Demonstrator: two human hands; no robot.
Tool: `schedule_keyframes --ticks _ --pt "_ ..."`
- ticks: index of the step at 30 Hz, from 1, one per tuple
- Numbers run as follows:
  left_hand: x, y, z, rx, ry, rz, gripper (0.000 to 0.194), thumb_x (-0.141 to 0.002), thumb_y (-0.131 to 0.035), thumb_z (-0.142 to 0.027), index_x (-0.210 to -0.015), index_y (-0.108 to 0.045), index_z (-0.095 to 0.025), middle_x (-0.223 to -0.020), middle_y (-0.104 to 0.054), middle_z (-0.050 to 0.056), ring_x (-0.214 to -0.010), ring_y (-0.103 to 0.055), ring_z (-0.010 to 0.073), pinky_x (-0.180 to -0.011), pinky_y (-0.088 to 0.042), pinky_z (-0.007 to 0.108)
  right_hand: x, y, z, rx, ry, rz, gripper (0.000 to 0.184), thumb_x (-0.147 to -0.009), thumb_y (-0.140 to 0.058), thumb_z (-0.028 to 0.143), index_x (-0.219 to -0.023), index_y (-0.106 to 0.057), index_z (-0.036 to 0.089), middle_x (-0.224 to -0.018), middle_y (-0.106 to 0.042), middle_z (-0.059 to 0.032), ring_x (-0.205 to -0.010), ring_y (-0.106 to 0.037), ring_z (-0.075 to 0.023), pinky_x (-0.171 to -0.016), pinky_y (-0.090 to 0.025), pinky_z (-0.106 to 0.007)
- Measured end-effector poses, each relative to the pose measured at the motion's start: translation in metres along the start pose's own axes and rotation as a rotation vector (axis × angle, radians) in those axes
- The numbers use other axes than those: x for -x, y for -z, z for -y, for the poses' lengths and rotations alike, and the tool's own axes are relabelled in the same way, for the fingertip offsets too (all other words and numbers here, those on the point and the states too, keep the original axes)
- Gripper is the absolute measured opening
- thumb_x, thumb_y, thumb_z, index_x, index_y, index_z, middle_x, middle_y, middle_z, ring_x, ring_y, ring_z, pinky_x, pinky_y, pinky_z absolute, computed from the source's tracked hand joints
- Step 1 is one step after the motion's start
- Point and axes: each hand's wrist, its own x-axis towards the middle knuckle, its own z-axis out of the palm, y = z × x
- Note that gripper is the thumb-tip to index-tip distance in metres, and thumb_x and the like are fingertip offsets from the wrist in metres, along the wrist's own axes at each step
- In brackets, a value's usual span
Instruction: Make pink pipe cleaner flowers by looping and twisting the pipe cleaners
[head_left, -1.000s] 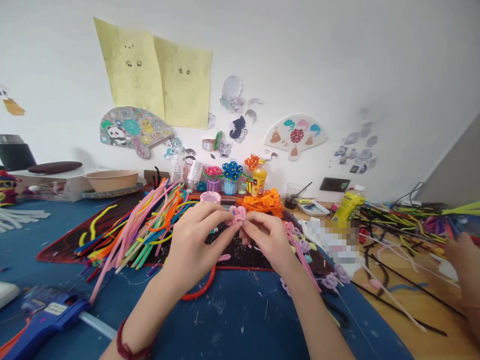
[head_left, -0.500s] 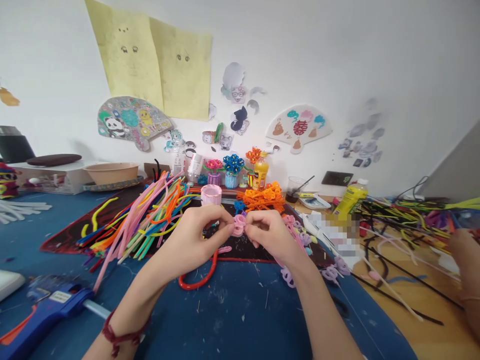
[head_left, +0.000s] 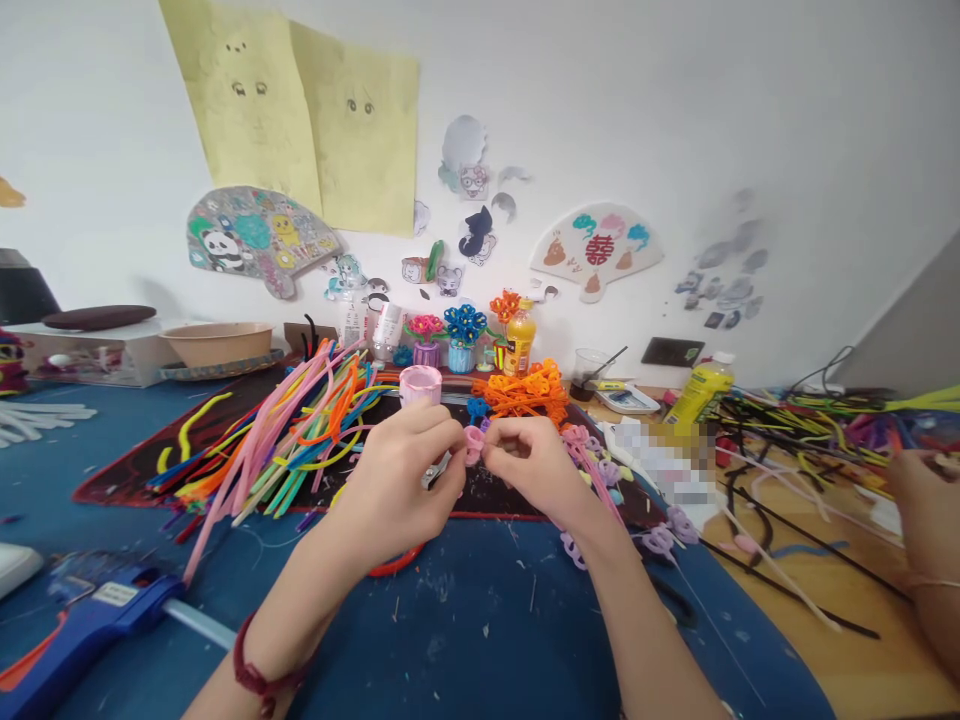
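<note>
Head view, and the left hand (head_left: 401,470) pinches small pink loops (head_left: 474,442) above the surface (head_left: 480,625), short of its far edge. The right hand (head_left: 541,472) has its fingertips drawn together at their other side; I can't tell whether they grip. A blue glue gun (head_left: 112,622) lies toward the near left corner.

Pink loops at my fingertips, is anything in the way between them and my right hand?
Nothing visible stands between the pink loops and the right hand; its fingertips are right beside them. The left hand is on their other side.
</note>
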Motion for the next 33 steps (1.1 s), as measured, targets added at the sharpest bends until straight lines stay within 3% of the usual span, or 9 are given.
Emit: schedule_keyframes --ticks 6,12,20,24,30,33 --pt "0.003 -0.008 0.003 -0.251 -0.151 -0.048 0.025 -0.086 -0.047 -0.004 -0.064 -0.055 -0.012 -0.065 -0.047 0.004 -0.066 -0.038 0.017 -0.057 -0.032 0.03 0.0 0.0 0.001 0.033 0.039 -0.03 0.015 -0.069 -0.056 0.02 -0.055 -0.051 0.018 -0.05 -0.041 0.0051 -0.05 -0.034 -0.0095 -0.047 -0.025 -0.023" --pt "0.001 -0.008 0.003 -0.572 -0.392 -0.04 0.027 -0.081 -0.049 0.0 -0.059 -0.054 -0.015 -0.06 -0.043 0.005 -0.062 -0.033 0.0193 -0.055 -0.029 0.034 0.004 -0.003 0.005 0.049 0.059 -0.007 0.015 -0.069 -0.054 0.015 -0.055 -0.05 0.018 -0.053 -0.04 0.0049 -0.052 -0.034 -0.0097 -0.049 -0.026 -0.023" --pt "0.004 -0.005 0.004 -0.647 -0.413 -0.047 0.028 -0.084 -0.048 -0.003 -0.059 -0.053 -0.015 -0.059 -0.044 0.004 -0.06 -0.036 0.0193 -0.054 -0.031 0.034 0.008 -0.003 0.01 0.081 0.131 0.017 0.016 -0.071 -0.053 0.011 -0.057 -0.049 0.018 -0.055 -0.043 0.0046 -0.054 -0.037 -0.0096 -0.05 -0.029 -0.022" --pt "0.004 -0.004 0.01 -0.597 -0.33 -0.038 0.027 -0.086 -0.049 -0.006 -0.062 -0.055 -0.015 -0.062 -0.05 0.006 -0.063 -0.042 0.02 -0.056 -0.035 0.033 0.004 -0.001 0.008 0.081 0.147 0.001 0.015 -0.071 -0.054 0.012 -0.058 -0.051 0.017 -0.054 -0.044 0.0049 -0.052 -0.038 -0.009 -0.048 -0.029 -0.021" --pt "-0.001 0.004 0.015 -0.232 0.05 -0.114 0.013 -0.093 -0.052 -0.02 -0.088 -0.064 -0.016 -0.079 -0.065 0.003 -0.073 -0.057 0.0163 -0.066 -0.043 0.028 -0.001 0.004 0.005 -0.129 0.032 -0.063 0.019 -0.074 -0.053 0.02 -0.055 -0.051 0.018 -0.052 -0.05 0.0035 -0.045 -0.046 -0.0095 -0.047 -0.036 -0.022" --pt "-0.002 0.009 0.012 -0.102 0.126 -0.078 0.012 -0.093 -0.053 -0.023 -0.088 -0.063 -0.018 -0.08 -0.066 0.001 -0.067 -0.057 0.0126 -0.063 -0.041 0.025 -0.001 0.007 0.007 -0.216 0.02 -0.038 0.019 -0.074 -0.05 0.018 -0.055 -0.052 0.018 -0.053 -0.052 0.0032 -0.044 -0.047 -0.0092 -0.046 -0.038 -0.022"
